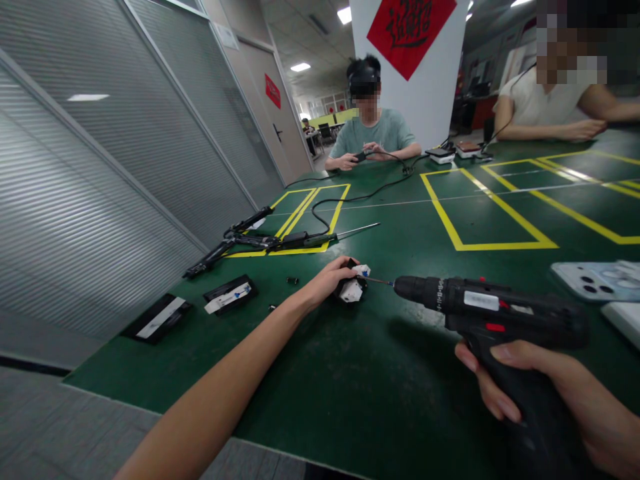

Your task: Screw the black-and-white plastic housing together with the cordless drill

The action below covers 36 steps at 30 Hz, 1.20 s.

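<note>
Left hand (336,279) grips the black-and-white part (351,291) on the green tabletop (350,400), right hand (550,383) grasps the power drill (500,310), bit (379,281) reaching the part; step judged screw work, direction unclear, next move calling for steady alignment.

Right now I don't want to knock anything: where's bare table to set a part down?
Free: green tabletop between the bare left forearm and the black cordless drill, and inside the yellow-taped rectangle beyond the drill. Crowded: left of the forearm, with flat black-and-white pieces and black jointed rods.
</note>
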### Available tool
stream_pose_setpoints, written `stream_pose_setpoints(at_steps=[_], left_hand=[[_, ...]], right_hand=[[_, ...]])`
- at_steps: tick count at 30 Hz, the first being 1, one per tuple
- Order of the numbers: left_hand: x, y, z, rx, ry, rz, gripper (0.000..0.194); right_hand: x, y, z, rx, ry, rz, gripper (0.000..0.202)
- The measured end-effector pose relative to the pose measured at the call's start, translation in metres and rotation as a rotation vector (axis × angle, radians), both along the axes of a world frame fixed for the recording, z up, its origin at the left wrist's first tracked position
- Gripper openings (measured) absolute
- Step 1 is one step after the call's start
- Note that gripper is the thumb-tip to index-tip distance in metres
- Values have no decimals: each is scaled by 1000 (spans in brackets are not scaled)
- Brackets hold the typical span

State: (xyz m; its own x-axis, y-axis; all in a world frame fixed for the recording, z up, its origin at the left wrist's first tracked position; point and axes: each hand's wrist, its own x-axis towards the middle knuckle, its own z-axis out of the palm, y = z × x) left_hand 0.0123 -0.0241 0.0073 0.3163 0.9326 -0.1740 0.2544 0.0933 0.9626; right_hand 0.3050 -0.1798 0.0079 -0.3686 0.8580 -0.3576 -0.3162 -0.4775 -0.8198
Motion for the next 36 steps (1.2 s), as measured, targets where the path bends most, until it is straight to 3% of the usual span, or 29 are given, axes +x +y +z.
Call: stream_pose_setpoints(at_steps=[12, 25, 36], left_hand=[[-1, 2, -2, 25, 15, -21, 30], [2, 2, -4, 55, 26, -11, 30], [2, 2, -4, 80, 40, -27, 30]], right_hand=[[4, -1, -3, -27, -3, 36, 36], [13, 0, 18, 50, -151, 97, 32], [19, 1, 7, 94, -165, 128, 35]])
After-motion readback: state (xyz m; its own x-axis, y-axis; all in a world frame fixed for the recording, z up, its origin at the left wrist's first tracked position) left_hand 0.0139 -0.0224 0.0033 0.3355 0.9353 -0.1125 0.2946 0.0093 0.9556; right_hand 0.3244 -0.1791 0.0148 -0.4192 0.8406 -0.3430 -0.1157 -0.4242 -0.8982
